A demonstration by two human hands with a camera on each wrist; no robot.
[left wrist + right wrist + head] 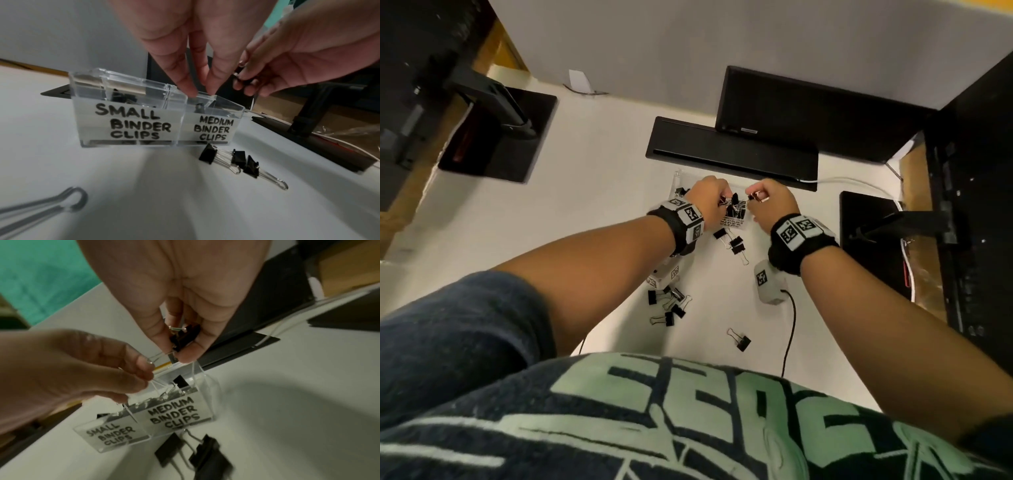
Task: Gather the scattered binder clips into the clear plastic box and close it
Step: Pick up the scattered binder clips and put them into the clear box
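A clear plastic box [733,222] with two compartments, labelled for small and medium binder clips [133,123] [174,415], stands on the white desk with black clips inside. My left hand [717,202] [202,94] [148,374] pinches the clear lid [205,98] of the medium compartment, holding it raised. My right hand [755,198] [176,350] [244,87] hovers just above that compartment and pinches a black binder clip [185,337] [241,78]. Loose clips [732,243] [207,155] [168,449] lie in front of the box. Several more [667,303] and a single one [741,341] lie nearer my body.
A black monitor base [732,150] sits right behind the box, another base [496,137] at the far left, a third [869,233] at the right. A white device [768,281] with a black cable [789,335] hangs under my right wrist.
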